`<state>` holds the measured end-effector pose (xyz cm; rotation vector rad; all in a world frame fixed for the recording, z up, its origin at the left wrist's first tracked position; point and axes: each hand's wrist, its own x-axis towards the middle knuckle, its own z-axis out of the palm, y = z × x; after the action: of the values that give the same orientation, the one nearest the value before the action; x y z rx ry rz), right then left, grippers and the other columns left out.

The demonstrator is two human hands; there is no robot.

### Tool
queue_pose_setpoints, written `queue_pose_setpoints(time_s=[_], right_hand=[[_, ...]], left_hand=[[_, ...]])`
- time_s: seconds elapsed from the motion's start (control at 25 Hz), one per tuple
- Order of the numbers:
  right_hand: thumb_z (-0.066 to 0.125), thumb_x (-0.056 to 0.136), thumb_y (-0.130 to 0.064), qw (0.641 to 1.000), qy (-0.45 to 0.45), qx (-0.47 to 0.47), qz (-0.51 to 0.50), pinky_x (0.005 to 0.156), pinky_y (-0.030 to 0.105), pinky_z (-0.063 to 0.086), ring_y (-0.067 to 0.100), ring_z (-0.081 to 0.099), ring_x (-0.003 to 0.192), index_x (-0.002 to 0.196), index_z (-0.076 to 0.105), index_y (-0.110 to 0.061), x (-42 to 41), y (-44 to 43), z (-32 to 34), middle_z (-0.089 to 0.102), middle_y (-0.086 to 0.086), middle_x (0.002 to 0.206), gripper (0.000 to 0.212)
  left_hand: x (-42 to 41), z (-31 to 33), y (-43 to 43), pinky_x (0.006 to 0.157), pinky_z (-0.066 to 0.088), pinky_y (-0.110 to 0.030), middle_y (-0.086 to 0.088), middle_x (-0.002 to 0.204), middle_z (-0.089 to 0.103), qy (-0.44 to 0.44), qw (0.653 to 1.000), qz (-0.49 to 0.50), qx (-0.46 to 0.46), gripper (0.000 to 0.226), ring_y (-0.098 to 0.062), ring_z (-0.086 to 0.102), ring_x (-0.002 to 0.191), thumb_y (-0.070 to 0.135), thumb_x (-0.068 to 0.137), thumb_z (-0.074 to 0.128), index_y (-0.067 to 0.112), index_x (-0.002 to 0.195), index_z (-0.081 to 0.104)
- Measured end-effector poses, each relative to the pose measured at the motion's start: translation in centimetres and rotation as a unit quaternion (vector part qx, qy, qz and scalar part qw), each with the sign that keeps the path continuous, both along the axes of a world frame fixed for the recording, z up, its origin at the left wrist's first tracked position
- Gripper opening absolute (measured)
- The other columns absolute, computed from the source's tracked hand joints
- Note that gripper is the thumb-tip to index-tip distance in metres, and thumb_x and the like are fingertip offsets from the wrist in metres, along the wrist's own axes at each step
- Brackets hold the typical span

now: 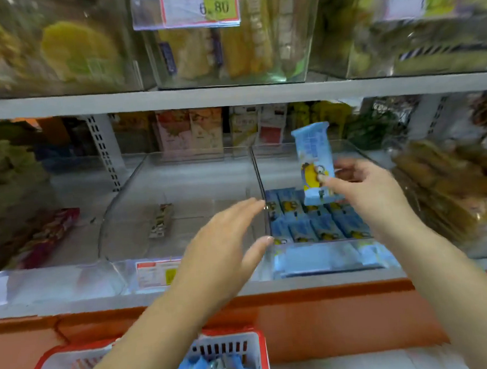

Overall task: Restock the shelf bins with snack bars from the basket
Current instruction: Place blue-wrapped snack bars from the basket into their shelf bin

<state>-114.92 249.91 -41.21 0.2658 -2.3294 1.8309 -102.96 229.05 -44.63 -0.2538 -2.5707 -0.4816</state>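
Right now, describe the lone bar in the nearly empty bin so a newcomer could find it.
On the lower shelf, find the clear bin left of the one stocked with blue bars. One small bar lies alone on its floor, beyond the left hand. Its wrapper is dark and mottled, unlike the blue bars to its right.

You are in a shop: a price label (186, 8) reading 6.80 hangs at top centre, clear bins (195, 154) of packaged snacks (319, 228) fill grey metal shelves (231, 95), and a red shopping basket (262, 351) sits bottom centre.
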Motion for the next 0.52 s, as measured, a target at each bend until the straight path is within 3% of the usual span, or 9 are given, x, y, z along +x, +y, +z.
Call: queue_pose_setpoints(time_s=[0.08,0.12,0.28,0.4,0.52], right_hand=[[0.075,0.082,-0.021,0.996,-0.041,0.063,-0.041,0.084,0.046,0.054,0.026,0.067,0.092,0.110,0.067,-0.011,-4.8,1.0,-0.7,0.071,0.011,0.101,0.031],[0.075,0.082,-0.022,0.991,-0.061,0.110,-0.053,0.086,0.047,0.054,0.029,0.067,0.094,0.110,0.068,-0.009,-6.8,1.2,-1.2,0.071,0.013,0.104,0.031],[0.073,0.083,-0.030,0.937,-0.116,0.322,-0.063,0.073,0.035,0.052,0.027,0.065,0.084,0.100,0.073,-0.003,-12.4,1.2,-3.1,0.071,0.014,0.099,0.032],[0.078,0.080,-0.027,0.935,-0.179,0.306,-0.035,0.061,0.030,0.048,0.025,0.061,0.073,0.091,0.069,0.003,-13.7,0.5,-4.9,0.066,0.015,0.089,0.033],[0.078,0.079,-0.029,0.920,-0.201,0.335,0.000,0.068,0.029,0.049,0.027,0.064,0.089,0.095,0.065,0.001,-13.9,0.0,-5.6,0.064,0.012,0.096,0.036]], left_hand=[[-3.1,-0.5,0.5,0.116,0.013,-0.022,0.015,0.159,0.012,-0.042,0.999,0.003,-0.027,0.065,-0.003,0.013,0.145,0.055,0.096,0.037,0.033,0.152,0.013],[-4.2,-1.0,0.3,0.116,0.008,-0.021,0.017,0.159,0.004,-0.051,0.998,0.005,-0.034,0.066,-0.002,0.007,0.145,0.056,0.096,0.033,0.033,0.153,0.007],[-5.6,-2.5,-0.5,0.114,0.006,-0.016,0.034,0.147,-0.009,-0.055,0.998,-0.013,-0.010,0.066,0.014,-0.003,0.138,0.068,0.092,0.019,0.043,0.150,0.003],[-5.8,-2.9,-0.5,0.111,0.005,-0.013,0.040,0.143,-0.015,-0.043,0.999,-0.011,-0.018,0.062,0.019,-0.005,0.133,0.070,0.091,0.016,0.049,0.146,-0.004],[-6.0,-3.1,-0.6,0.111,0.007,-0.015,0.040,0.145,-0.012,-0.043,0.999,-0.014,-0.017,0.063,0.020,-0.004,0.133,0.070,0.092,0.018,0.049,0.148,-0.002]])
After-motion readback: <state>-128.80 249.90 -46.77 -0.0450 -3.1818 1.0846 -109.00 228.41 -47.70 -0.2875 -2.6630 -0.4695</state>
